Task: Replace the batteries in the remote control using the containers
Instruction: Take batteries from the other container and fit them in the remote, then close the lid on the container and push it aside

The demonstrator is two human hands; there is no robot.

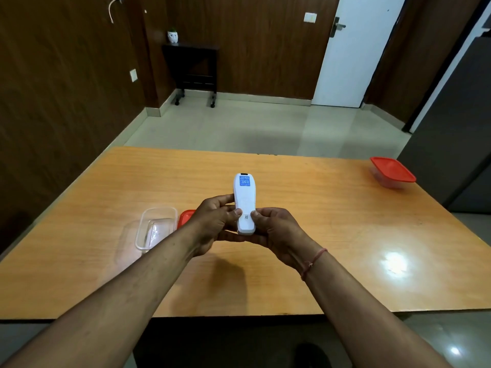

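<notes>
I hold a white remote control (244,200) back side up above the middle of the wooden table (318,235). A blue label sits near its far end. My left hand (212,227) grips its left side and my right hand (276,229) grips its right side, with both thumbs pressed on the lower back cover. An open clear plastic container (156,229) rests on the table left of my hands. Its red lid (186,217) lies behind my left hand, mostly hidden. A second clear container with a red lid on (392,172) stands at the far right. No batteries are visible.
The table's near edge runs just below my forearms. Beyond the table lie a tiled floor, a small black wheeled table with a white pot against the wooden wall, and a white door. A grey cabinet stands at the right.
</notes>
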